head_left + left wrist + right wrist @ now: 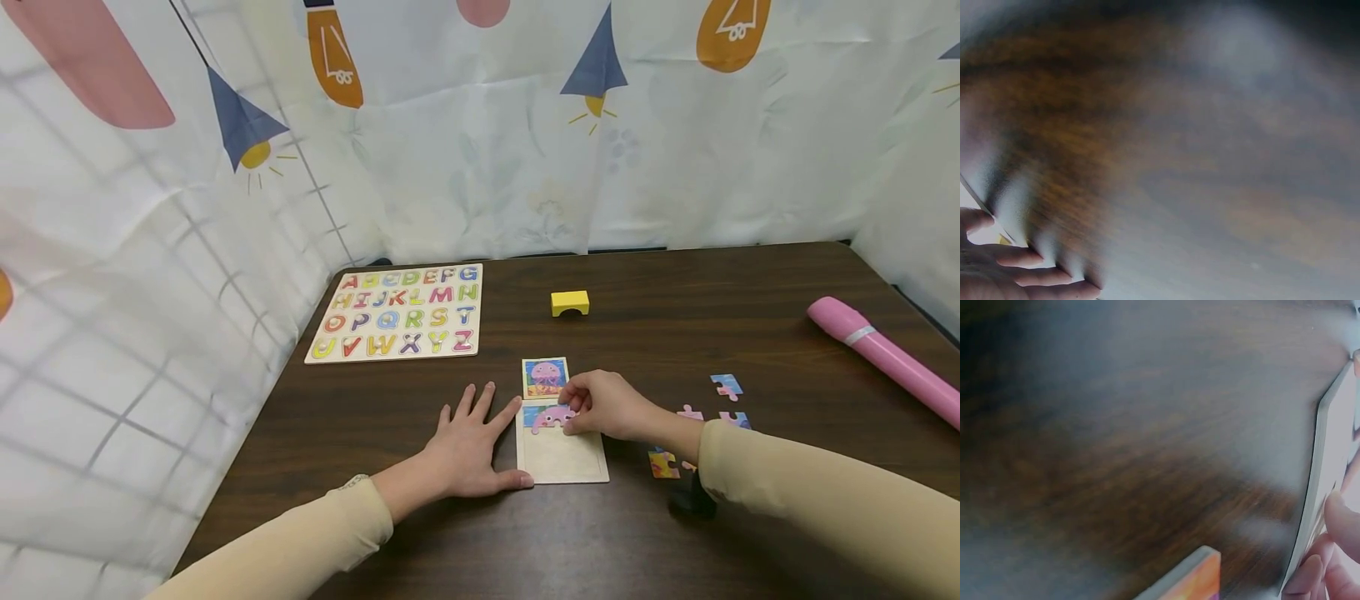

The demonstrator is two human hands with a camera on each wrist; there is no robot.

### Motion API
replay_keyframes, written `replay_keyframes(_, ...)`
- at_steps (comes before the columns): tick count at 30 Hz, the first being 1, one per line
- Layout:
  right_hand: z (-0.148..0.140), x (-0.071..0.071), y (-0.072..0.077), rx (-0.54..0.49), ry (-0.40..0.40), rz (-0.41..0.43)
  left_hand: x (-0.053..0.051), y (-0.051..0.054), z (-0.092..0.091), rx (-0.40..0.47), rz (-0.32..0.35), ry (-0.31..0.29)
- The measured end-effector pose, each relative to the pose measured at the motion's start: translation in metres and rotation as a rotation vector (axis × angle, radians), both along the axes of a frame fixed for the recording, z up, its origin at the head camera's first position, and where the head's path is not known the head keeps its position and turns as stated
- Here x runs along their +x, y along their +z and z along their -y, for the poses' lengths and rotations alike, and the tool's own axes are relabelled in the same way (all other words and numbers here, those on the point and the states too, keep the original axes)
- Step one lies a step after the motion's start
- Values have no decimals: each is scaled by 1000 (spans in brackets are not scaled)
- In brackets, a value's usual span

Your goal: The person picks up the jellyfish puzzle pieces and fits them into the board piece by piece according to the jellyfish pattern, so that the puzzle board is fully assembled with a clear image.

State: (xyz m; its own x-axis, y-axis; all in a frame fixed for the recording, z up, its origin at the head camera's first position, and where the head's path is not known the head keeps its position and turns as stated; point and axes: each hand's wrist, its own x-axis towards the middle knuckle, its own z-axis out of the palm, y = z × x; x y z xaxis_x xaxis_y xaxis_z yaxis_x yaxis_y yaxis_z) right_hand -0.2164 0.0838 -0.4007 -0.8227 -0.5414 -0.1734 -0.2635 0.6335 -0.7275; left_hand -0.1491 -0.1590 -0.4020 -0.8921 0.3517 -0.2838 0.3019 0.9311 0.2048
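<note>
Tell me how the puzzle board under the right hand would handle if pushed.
The puzzle board is probably stiff: its edges run straight. It looks thin, so likely light. Flat on the glossy table, it would probably slide, not tip.

A dark, wood-grained table (510, 550) carried everything. Flat on it lay a pale puzzle board (562, 462). Beyond this board and to its left was an alphabet board (373, 309) with colourful letters; beyond it and slightly to its right stood a small yellow block (570, 299), arched underneath. Loose jigsaw pieces (732, 381) were scattered to the puzzle board's right, and farther out lay a long pink tube (885, 354). Just left of the puzzle board, the left hand (472, 450) rested, fingers spread.
</note>
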Motion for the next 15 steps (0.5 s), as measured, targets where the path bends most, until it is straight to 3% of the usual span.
replay_keyframes(9,-6,2,0,11,49,-29,0,-1,0,-1,7,3)
replay_keyframes(15,-15,8,1,96,238,-239,-1,-1,0,-1,15,6)
